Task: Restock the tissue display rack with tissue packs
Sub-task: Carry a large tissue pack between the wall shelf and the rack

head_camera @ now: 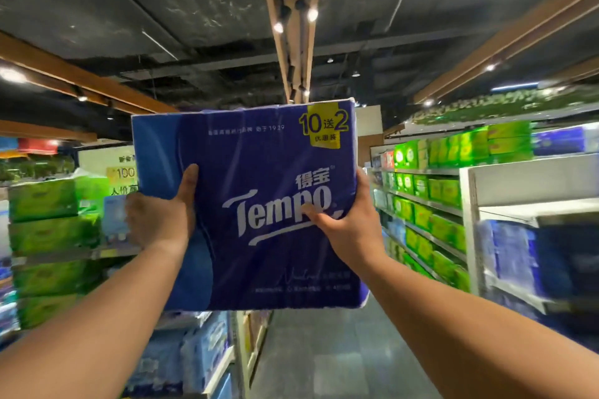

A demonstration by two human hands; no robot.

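Tissue pack (246,204), blue and film-wrapped, is being held up in mid-aisle, left hand (158,220) and right hand (346,223) clamping its sides. It is probably light, squashy and slippery; side grips suit it.

Tissue pack (259,220) deep blue, white lettering, yellow corner tag (325,126) — shelf packs (431,204) bright green.

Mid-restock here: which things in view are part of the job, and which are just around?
In the job:
- blue Tempo tissue pack, held up
- left hand and right hand, one grip on each side

Just around:
- green packs on right shelves
- ceiling lights
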